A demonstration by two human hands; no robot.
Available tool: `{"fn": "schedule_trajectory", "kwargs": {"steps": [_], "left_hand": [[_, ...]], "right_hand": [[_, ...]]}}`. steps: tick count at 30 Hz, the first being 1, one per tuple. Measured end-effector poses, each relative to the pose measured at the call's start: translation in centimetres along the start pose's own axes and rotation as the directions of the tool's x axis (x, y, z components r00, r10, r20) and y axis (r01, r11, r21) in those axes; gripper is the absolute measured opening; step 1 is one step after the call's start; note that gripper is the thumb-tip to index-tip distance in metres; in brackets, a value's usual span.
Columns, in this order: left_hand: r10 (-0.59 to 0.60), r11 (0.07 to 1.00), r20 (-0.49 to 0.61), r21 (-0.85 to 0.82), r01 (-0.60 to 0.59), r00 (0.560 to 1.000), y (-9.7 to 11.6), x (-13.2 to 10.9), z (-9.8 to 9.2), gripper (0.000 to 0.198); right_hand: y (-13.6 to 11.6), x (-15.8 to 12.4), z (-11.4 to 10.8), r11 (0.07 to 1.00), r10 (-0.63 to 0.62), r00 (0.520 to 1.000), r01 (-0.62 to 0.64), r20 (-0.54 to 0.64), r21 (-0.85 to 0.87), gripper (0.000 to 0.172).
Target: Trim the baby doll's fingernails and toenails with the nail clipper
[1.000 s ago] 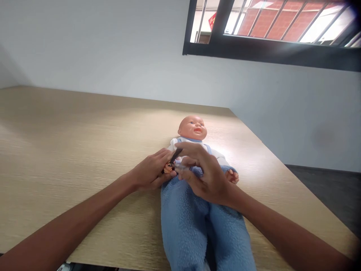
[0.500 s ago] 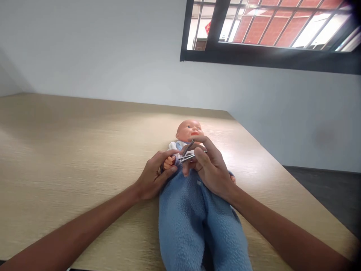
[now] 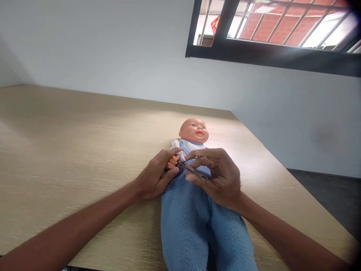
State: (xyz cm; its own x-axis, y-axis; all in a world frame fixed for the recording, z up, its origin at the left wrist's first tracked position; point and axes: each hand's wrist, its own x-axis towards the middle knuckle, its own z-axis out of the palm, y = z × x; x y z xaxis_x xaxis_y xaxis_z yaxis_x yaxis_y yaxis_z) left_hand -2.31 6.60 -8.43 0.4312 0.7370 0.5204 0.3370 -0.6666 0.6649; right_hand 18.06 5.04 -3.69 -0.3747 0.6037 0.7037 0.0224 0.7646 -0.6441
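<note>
A baby doll point(image 3: 194, 131) in blue fleece trousers point(image 3: 197, 226) and a white top lies on its back on the wooden table point(image 3: 70, 150), head away from me. My left hand point(image 3: 156, 175) pinches the doll's small hand point(image 3: 172, 161) between thumb and fingers. My right hand point(image 3: 217, 177) grips a metal nail clipper point(image 3: 191, 170), whose tip touches the doll's fingers. The doll's other hand is hidden behind my right hand.
The table's right edge runs diagonally beside the doll, with dark floor point(image 3: 324, 192) beyond it. A grey wall point(image 3: 113, 56) stands behind the table, and a barred black-framed window point(image 3: 267, 34) sits high on the right.
My right hand has lowered and turned the clipper, bringing its tip onto the doll's fingers. My left hand has kept its hold on the doll's hand.
</note>
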Motion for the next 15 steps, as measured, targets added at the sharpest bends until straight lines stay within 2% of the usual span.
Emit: {"fn": "schedule_trajectory", "kwargs": {"steps": [6,15], "left_hand": [[0.012,1.0,0.03,-0.003,-0.012,0.999,0.05,0.17,-0.35,0.048],[0.019,1.0,0.04,-0.014,-0.018,0.999,0.08,0.35,-0.57,0.045]], "right_hand": [[-0.07,-0.01,-0.03,0.996,0.0,1.0,-0.001,-0.004,-0.093,0.046],[0.07,-0.03,0.28,0.994,0.013,1.0,-0.014,-0.002,-0.109,0.04]]}}
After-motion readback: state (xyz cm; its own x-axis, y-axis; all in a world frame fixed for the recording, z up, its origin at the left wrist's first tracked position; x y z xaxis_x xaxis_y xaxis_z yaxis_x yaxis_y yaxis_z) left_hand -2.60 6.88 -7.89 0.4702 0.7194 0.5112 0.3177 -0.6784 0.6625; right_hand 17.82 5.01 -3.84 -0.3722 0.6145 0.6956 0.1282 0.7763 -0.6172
